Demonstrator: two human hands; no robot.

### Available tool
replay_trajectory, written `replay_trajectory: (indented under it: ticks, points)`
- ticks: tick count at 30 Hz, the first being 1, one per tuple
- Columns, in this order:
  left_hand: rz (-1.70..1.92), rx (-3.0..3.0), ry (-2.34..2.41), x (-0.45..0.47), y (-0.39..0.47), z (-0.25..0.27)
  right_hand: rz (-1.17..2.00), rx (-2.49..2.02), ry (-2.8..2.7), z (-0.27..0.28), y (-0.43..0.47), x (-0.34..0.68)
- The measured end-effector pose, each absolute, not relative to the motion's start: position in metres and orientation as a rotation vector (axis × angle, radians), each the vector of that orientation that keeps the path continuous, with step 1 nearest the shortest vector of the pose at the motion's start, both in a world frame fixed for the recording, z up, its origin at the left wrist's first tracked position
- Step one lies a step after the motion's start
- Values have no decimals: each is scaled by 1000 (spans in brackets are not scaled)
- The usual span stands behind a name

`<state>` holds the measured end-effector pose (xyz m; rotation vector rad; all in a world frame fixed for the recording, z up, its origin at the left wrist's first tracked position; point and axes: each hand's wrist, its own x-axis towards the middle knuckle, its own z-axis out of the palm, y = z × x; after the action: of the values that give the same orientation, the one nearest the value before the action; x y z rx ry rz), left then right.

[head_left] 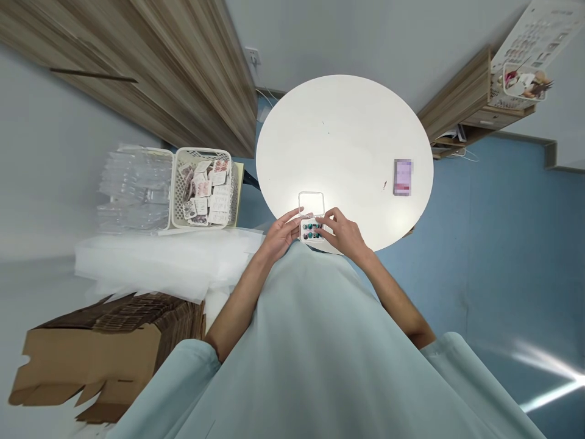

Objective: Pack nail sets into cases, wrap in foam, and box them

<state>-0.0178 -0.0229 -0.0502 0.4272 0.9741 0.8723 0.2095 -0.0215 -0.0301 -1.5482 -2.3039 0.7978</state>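
Lying at the near edge of the white table (347,134), the small clear box (311,241) is filled with two rows of small coloured pieces (311,226), its lid (311,203) raised; its left side is met by the spread fingers of the left hand (276,237), its right side is overlapped by the bent right hand (346,234), whose pinch cannot be told; farther right, a purple block (403,175) is seen, blurred
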Motion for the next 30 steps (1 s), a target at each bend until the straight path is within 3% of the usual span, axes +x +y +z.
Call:
replay_trajectory:
  ticks: [5,9,15,30]
  points:
    - [881,421,983,-18,-25,-49,865,-1557,-2192,-27,-23,207]
    - [865,415,971,-20,-27,-46,932,-1647,-1766,-23,-7,208]
    - [806,427,941,-25,-33,-45,1306,-1689,-1368,-34,26,204]
    - [894,325,964,-32,-28,-52,1340,-1463,-1526,8,17,194]
